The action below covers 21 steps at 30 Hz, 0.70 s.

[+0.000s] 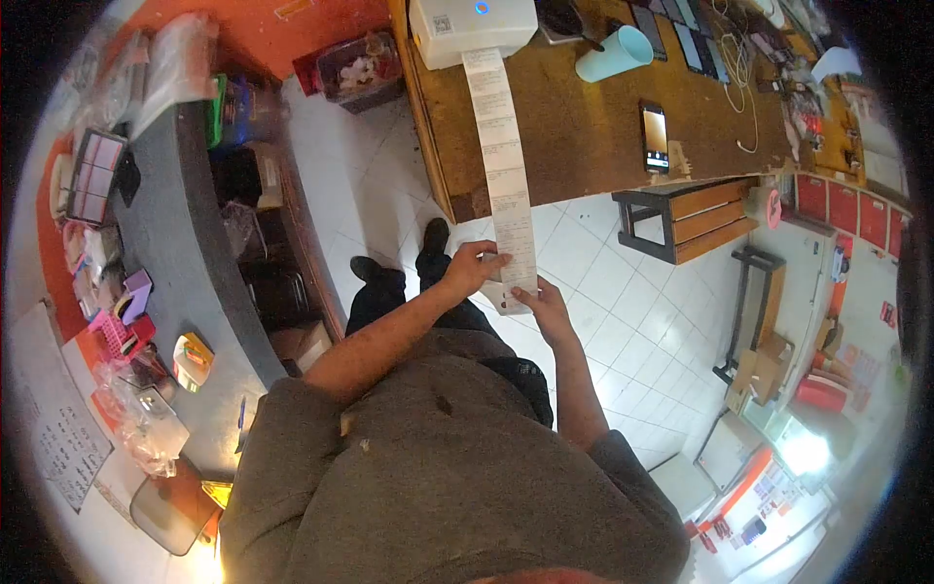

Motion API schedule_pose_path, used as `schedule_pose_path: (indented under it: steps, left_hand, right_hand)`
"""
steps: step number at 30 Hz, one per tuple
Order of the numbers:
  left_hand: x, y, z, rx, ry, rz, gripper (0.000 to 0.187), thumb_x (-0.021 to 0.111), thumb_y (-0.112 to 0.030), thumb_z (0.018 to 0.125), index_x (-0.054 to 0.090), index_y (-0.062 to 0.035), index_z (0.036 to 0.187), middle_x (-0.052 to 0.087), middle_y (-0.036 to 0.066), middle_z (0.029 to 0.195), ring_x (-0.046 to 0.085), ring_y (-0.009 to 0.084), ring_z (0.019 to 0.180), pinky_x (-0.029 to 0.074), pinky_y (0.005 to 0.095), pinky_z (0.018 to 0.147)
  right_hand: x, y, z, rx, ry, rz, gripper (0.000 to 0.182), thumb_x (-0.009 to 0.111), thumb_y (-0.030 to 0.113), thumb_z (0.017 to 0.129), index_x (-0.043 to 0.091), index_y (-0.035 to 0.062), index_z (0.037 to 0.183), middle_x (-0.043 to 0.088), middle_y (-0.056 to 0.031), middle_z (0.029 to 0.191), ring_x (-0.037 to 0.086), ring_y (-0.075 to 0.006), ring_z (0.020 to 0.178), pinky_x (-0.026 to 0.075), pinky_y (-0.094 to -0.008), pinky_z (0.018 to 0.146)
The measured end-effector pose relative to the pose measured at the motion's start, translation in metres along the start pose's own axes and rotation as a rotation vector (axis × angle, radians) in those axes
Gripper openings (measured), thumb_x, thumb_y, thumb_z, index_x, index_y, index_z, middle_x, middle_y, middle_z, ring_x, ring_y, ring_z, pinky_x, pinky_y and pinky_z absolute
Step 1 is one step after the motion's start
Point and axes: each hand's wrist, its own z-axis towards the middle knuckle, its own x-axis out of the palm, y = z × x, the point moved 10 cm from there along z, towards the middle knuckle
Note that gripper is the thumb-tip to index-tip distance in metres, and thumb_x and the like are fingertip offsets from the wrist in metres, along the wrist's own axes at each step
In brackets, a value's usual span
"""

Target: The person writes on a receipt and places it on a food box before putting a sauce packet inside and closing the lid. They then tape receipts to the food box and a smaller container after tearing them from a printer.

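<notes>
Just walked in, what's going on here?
A person's left hand and right hand hold the near end of a long white printed paper strip. It extends past the edge of the brown wooden table and runs back to a boxy white device with a blue light. A black phone with a lit screen lies to the strip's right.

The paper strip (502,146) looks matt, the printer (477,31) smooth plastic, the table (579,131) worn wood.

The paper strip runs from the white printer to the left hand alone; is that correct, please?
Not quite: the head view shows the right hand holding the paper strip too, along with the left hand. It does run from the white printer.
</notes>
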Motion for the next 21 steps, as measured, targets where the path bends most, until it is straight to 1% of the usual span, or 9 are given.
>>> schedule_pose_path:
  steps: [3, 5, 7, 10, 12, 13, 15, 18, 21]
  left_hand:
    - [0.010, 0.013, -0.004, 0.019, 0.011, -0.073, 0.036, 0.070, -0.026, 0.084, 0.066, 0.0052, 0.102, 0.069, 0.016, 0.092, 0.066, 0.0201, 0.082, 0.051, 0.0308, 0.078]
    - [0.013, 0.010, -0.013, 0.016, 0.026, -0.040, 0.036, 0.069, -0.025, 0.084, 0.066, 0.0052, 0.103, 0.069, 0.015, 0.092, 0.065, 0.0197, 0.082, 0.051, 0.0310, 0.078]
    - [0.014, -0.012, -0.028, 0.009, 0.041, -0.007, 0.035, 0.069, -0.024, 0.084, 0.066, 0.0052, 0.103, 0.069, 0.015, 0.092, 0.065, 0.0193, 0.081, 0.051, 0.0312, 0.078]
    - [0.009, -0.045, -0.035, 0.016, 0.110, -0.118, 0.032, 0.068, -0.021, 0.085, 0.066, 0.0048, 0.104, 0.069, 0.013, 0.093, 0.065, 0.0186, 0.080, 0.052, 0.0323, 0.076]
    - [-0.011, -0.066, -0.030, 0.107, 0.003, -0.182, 0.027, 0.066, -0.017, 0.086, 0.066, 0.0047, 0.102, 0.069, 0.011, 0.093, 0.064, 0.0173, 0.084, 0.050, 0.0317, 0.079]
    - [-0.016, -0.074, -0.027, 0.108, 0.006, -0.182, 0.027, 0.066, -0.017, 0.086, 0.066, 0.0047, 0.102, 0.069, 0.011, 0.093, 0.064, 0.0173, 0.084, 0.050, 0.0317, 0.079]
    - [-0.023, -0.099, -0.025, 0.223, 0.020, -0.101, 0.024, 0.065, -0.016, 0.087, 0.066, 0.0040, 0.101, 0.068, 0.009, 0.094, 0.062, 0.0155, 0.090, 0.048, 0.0301, 0.084]
    - [-0.024, -0.110, -0.030, 0.193, 0.016, -0.189, 0.024, 0.065, -0.016, 0.088, 0.066, 0.0035, 0.101, 0.068, 0.007, 0.096, 0.060, 0.0143, 0.094, 0.045, 0.0282, 0.087]
    - [-0.027, -0.118, -0.035, 0.223, 0.001, -0.233, 0.024, 0.066, -0.016, 0.088, 0.067, 0.0031, 0.101, 0.067, 0.007, 0.098, 0.061, 0.0146, 0.092, 0.046, 0.0279, 0.086]
  right_hand:
    - [-0.001, 0.003, -0.003, -0.008, -0.006, -0.006, 0.042, 0.066, 0.017, 0.086, 0.057, -0.0033, 0.122, 0.067, -0.0141, 0.104, 0.062, -0.0215, 0.094, 0.048, -0.0327, 0.085]
    - [0.004, 0.012, -0.013, 0.015, 0.013, -0.029, 0.041, 0.066, 0.021, 0.088, 0.057, -0.0023, 0.120, 0.065, -0.0122, 0.107, 0.061, -0.0187, 0.097, 0.045, -0.0331, 0.090]
    - [0.005, 0.016, -0.021, -0.002, 0.034, -0.034, 0.040, 0.065, 0.021, 0.088, 0.057, -0.0025, 0.120, 0.066, -0.0122, 0.106, 0.061, -0.0188, 0.097, 0.045, -0.0335, 0.089]
    - [0.015, 0.041, -0.040, -0.026, 0.065, -0.064, 0.040, 0.064, 0.018, 0.089, 0.056, -0.0031, 0.121, 0.066, -0.0138, 0.105, 0.062, -0.0207, 0.096, 0.049, -0.0354, 0.087]
    - [0.020, 0.052, -0.050, -0.029, 0.074, -0.092, 0.040, 0.063, 0.016, 0.088, 0.055, -0.0036, 0.123, 0.066, -0.0153, 0.105, 0.064, -0.0225, 0.094, 0.051, -0.0369, 0.085]
    - [0.020, 0.056, -0.052, -0.036, 0.063, -0.100, 0.040, 0.063, 0.016, 0.088, 0.055, -0.0032, 0.123, 0.066, -0.0155, 0.106, 0.064, -0.0226, 0.094, 0.052, -0.0371, 0.085]
    - [0.023, 0.063, -0.055, -0.047, 0.052, -0.110, 0.040, 0.063, 0.015, 0.088, 0.055, -0.0028, 0.123, 0.066, -0.0157, 0.106, 0.064, -0.0228, 0.094, 0.052, -0.0374, 0.084]
    - [0.027, 0.077, -0.059, -0.095, 0.034, -0.051, 0.040, 0.064, 0.015, 0.088, 0.055, -0.0026, 0.123, 0.066, -0.0158, 0.106, 0.064, -0.0229, 0.094, 0.052, -0.0371, 0.085]
    - [0.030, 0.086, -0.062, -0.135, 0.031, -0.084, 0.041, 0.065, 0.015, 0.087, 0.055, -0.0024, 0.123, 0.066, -0.0150, 0.106, 0.064, -0.0227, 0.095, 0.052, -0.0367, 0.085]
